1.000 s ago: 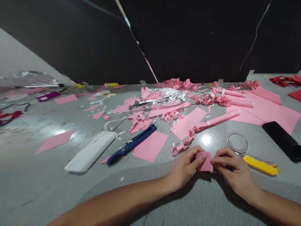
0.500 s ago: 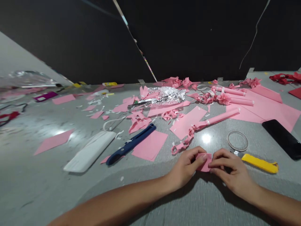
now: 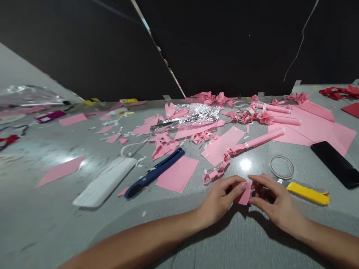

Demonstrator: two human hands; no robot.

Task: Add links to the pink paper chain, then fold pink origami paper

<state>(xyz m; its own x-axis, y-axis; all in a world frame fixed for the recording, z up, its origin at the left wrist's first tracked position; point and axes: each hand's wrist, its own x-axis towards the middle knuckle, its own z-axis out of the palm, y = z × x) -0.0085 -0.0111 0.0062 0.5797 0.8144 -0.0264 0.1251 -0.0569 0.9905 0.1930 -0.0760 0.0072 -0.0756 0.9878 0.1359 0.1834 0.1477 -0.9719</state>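
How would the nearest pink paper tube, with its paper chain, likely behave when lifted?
The tube is rolled slim and straight, so it should stay fairly stiff. Its chain of loose links would probably dangle. Both look like paper, so likely light.

The small paper piece is plain pink, matching the paper chain, its rolled stick and the large sheet. The cutter handle is bright yellow, the phone black, the ring pale grey. A dark blue tool contrasts with a white slab-like object. Along the back edge of the grey surface are shiny silver foil, a purple case and red paper; the panel is black.
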